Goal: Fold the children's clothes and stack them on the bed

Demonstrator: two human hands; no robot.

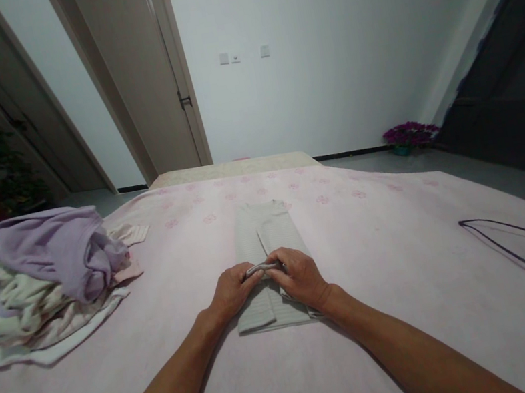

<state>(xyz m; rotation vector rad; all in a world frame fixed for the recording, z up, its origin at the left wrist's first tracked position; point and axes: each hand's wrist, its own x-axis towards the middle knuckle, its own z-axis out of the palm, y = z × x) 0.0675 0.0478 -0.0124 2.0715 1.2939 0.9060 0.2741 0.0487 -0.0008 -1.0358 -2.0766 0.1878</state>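
A pale grey-green ribbed top [250,239] lies folded into a long narrow shape on the bed, its neckline toward the far side. Over its middle, my left hand [235,289] pinches a raised bit of the fabric between thumb and fingers. My right hand [302,277] grips the same raised fabric from the other side, thumbs facing each other. The top's near edge lies flat below my hands. Part of its middle is hidden beneath my fingers.
A pink flowered sheet [213,374] covers the bed. On the left lies a heap of clothes with a lilac garment [55,246] on top. A black wire hanger [509,241] rests at the right. Beyond are a door [133,70] and purple flowers [411,135].
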